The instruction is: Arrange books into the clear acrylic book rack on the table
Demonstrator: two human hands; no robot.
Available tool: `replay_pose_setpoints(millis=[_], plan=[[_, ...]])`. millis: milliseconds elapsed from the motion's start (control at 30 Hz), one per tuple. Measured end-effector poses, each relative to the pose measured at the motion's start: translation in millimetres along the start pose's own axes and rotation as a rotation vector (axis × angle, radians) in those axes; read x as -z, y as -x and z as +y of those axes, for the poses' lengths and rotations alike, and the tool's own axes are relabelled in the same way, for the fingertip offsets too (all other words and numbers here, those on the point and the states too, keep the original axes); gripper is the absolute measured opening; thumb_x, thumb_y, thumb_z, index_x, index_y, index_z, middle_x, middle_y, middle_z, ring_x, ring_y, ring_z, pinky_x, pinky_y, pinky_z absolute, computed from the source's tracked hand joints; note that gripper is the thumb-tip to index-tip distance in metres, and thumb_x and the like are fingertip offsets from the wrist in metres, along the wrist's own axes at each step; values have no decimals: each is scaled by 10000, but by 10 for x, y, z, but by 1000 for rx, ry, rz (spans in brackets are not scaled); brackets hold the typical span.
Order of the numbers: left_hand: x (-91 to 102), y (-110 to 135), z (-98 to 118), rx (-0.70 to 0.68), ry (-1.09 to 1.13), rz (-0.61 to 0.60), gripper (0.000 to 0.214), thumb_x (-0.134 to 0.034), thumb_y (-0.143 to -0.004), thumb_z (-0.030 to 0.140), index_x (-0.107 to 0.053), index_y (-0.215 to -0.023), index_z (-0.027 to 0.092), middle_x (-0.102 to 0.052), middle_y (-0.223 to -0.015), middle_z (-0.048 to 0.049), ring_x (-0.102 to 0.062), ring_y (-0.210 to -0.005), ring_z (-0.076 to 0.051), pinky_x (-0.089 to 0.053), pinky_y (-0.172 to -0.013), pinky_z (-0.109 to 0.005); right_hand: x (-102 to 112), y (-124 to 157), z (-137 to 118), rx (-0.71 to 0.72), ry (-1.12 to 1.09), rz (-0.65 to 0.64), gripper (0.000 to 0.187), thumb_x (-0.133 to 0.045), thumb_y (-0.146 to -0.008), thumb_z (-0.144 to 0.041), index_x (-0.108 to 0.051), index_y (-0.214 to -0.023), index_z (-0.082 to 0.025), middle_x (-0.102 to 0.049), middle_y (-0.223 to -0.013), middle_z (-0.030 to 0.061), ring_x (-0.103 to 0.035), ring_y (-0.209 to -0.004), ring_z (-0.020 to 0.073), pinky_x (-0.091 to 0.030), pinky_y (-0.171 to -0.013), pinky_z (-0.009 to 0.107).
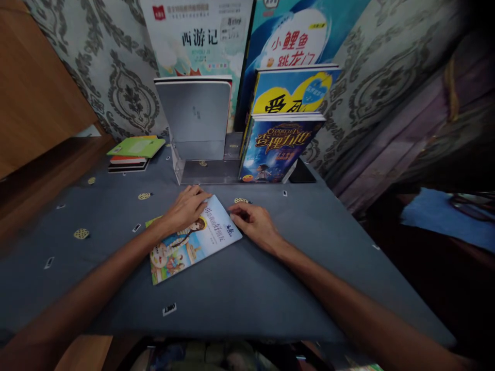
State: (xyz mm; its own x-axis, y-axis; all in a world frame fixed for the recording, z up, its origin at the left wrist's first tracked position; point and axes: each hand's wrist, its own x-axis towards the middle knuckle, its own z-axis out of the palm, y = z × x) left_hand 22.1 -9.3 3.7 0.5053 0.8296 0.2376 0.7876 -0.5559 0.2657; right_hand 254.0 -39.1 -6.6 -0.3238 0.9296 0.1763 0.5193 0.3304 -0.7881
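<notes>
A thin paperback picture book [211,242] with a light blue cover and a drawn girl with braids lies at an angle on the grey cloth. My left hand [188,206] rests across its upper left part, fingers lying over the far edge and not wrapped around it. Just at the book's right edge is my right hand [253,220], loosely bent, with a small gap between thumb and index finger. The thumb tip seems to touch the edge; the other fingertips are partly hidden.
Behind the hands, a clear acrylic stand [209,172] holds a grey-covered book [195,118] and a dark blue book [276,147]. Larger books, including a white-green one [201,38], rise behind. A small stack with a green book [137,147] is at left. A curtain [371,123] hangs at right.
</notes>
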Motion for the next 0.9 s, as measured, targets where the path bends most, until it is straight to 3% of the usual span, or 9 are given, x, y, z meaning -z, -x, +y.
replay_pose_setpoints(millis=[167,367,533,667,900], plan=[[2,183,245,-120,-44,-62,394,-370,-1003,262,-603,-1315,197,-542,-1318,-143,-452,-1260,-304,-404,-1038,-507,-16,-7,54,24,-23,40,264,-541,-877,-207,-698,-1088,-187,-752,-900,54,-685,-773,192,-530,-682,311],[72,462,658,-325,-24,-113,337,-423,-1013,294,-594,-1285,191,-553,-1315,-141,-460,-1298,-272,-406,-1075,-462,-54,8,100,66,-92,59,259,-528,-885,-188,-696,-1082,-193,-760,-894,52,-699,-793,191,-544,-705,312],[62,510,804,-295,-152,-101,324,-526,-974,339,-577,-1262,199,-588,-1285,-126,-548,-1191,-285,-463,-1001,-471,-42,31,43,123,-165,49,247,-513,-914,-222,-686,-1087,-197,-763,-957,54,-704,-858,186,-531,-710,296],[-14,513,884,-204,-301,-27,278,-514,-976,323,-604,-1151,126,-648,-1211,-150,-609,-1099,-284,-497,-955,-461,-20,47,13,137,-215,-5,269,-493,-922,-227,-668,-1121,-180,-764,-900,40,-685,-750,150,-509,-665,265],[-65,517,955,-261,-453,31,238,-443,-986,219,-637,-1051,98,-711,-1081,-157,-664,-1002,-267,-539,-868,-412,10,43,16,101,-230,-33,278,-493,-915,-223,-685,-1104,-157,-755,-777,31,-637,-631,139,-478,-609,258]])
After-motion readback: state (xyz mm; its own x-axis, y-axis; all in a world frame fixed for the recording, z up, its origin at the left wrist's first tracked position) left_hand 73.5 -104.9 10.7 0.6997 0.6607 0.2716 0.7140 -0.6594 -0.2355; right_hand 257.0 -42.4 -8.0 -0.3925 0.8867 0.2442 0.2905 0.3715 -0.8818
